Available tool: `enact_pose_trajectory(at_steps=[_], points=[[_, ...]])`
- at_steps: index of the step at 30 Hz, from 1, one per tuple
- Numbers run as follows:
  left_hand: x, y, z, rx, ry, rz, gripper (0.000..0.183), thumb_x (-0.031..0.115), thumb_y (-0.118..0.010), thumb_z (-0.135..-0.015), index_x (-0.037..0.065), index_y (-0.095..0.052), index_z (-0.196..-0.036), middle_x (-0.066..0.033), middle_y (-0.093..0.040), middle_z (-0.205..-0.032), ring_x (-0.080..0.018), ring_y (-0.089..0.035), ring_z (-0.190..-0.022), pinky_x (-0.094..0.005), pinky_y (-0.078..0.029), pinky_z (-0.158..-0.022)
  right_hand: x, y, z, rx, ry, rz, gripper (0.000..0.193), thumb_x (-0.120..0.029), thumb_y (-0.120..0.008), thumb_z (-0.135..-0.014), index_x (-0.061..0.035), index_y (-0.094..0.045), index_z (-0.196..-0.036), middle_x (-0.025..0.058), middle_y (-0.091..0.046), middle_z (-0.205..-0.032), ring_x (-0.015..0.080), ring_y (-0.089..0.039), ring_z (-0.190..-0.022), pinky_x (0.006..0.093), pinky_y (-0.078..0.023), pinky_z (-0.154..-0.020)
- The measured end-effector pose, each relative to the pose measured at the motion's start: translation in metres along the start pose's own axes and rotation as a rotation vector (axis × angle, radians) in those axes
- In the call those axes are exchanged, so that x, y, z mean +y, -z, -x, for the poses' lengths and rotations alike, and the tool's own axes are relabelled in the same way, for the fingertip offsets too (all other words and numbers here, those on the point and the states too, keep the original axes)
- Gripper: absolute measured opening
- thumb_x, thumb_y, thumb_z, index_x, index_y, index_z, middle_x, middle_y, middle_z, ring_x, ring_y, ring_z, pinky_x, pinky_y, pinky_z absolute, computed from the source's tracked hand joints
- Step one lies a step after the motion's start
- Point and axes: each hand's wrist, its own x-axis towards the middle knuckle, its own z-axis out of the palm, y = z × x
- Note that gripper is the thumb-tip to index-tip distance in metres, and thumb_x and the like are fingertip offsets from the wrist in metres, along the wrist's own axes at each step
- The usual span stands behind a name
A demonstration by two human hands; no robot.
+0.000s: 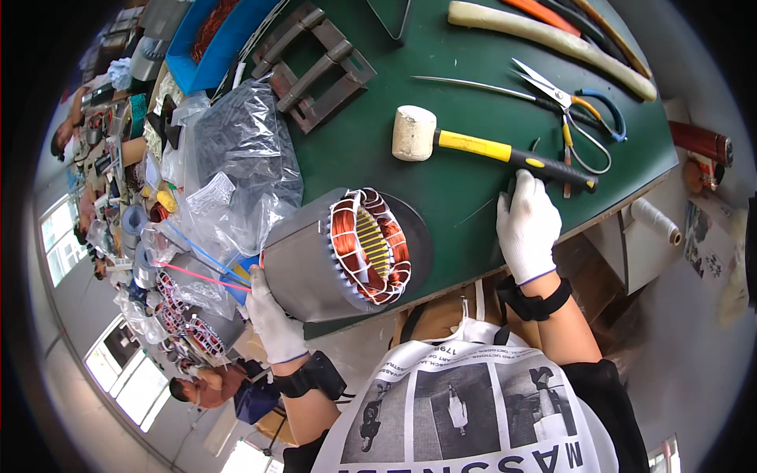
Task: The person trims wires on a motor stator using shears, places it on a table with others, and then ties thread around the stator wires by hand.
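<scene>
A grey metal motor stator lies on its side on the green table, its copper windings with white lacing facing me. My left hand, in a white glove, holds the stator's far end. My right hand, also gloved, rests flat on the table just below the black grip of a mallet with a white head and yellow handle. The right fingers touch or nearly touch the handle; I cannot tell which.
Scissors, a long metal needle tool and pale wooden sticks lie at the back right. Dark metal frames sit at the back. Clear plastic bags and more wound stators crowd the left. A white thread spool hangs off the right edge.
</scene>
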Motion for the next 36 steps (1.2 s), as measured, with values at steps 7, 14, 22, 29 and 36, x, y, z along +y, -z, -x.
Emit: enact_pose_trajectory(at_steps=[7,14,22,29,36], points=[[-0.006,0.004,-0.020,-0.002,-0.060,0.006,0.044,0.038,-0.046,-0.097,0.001,-0.054,-0.119,-0.0102,-0.062,-0.112,-0.0205,-0.063,-0.098,-0.0349,-0.050,-0.087,0.008,-0.004,-0.001,0.071,-0.020,-0.069,0.015,-0.005,-0.063,-0.077,-0.0047,-0.060,-0.092,0.0108,-0.057,-0.079,0.0272,-0.061,-0.068,0.0358,-0.050,-0.059],[0.011,0.010,-0.019,-0.197,-0.076,0.001,0.044,0.038,-0.045,-0.097,0.001,-0.053,-0.120,-0.0107,-0.062,-0.114,-0.0202,-0.063,-0.100,-0.0342,-0.050,-0.088,0.004,0.025,-0.007,0.038,0.043,-0.631,0.010,0.002,-0.060,-0.082,-0.0026,-0.056,-0.090,0.0147,-0.056,-0.083,0.0336,-0.059,-0.073,0.0365,-0.048,-0.065],[0.036,-0.017,-0.010,-0.103,0.253,0.348,0.041,0.035,-0.043,-0.098,-0.001,-0.055,-0.116,-0.0140,-0.063,-0.108,-0.0226,-0.065,-0.094,-0.0346,-0.054,-0.080,-0.054,0.012,-0.004,-0.485,0.334,-0.546,0.009,-0.008,-0.057,-0.084,-0.0040,-0.059,-0.092,0.0155,-0.059,-0.077,0.0350,-0.060,-0.071,0.0409,-0.048,-0.063],[0.037,-0.016,-0.016,-0.114,0.202,0.295,0.041,0.035,-0.045,-0.097,-0.001,-0.056,-0.114,-0.0148,-0.064,-0.104,-0.0242,-0.066,-0.089,-0.0356,-0.055,-0.075,-0.091,-0.012,-0.016,-0.455,0.574,-0.370,0.007,-0.012,-0.060,-0.079,-0.0058,-0.059,-0.081,0.0114,-0.058,-0.063,0.0304,-0.061,-0.058,0.0406,-0.048,-0.052],[0.041,-0.015,-0.020,-0.096,0.220,0.179,0.045,0.037,-0.043,-0.098,-0.002,-0.055,-0.116,-0.0132,-0.063,-0.109,-0.0206,-0.065,-0.094,-0.0323,-0.052,-0.083,-0.099,-0.015,-0.024,-0.555,0.599,-0.355,0.009,-0.011,-0.061,-0.071,-0.0035,-0.063,-0.074,0.0148,-0.063,-0.063,0.0310,-0.065,-0.060,0.0392,-0.052,-0.055]])
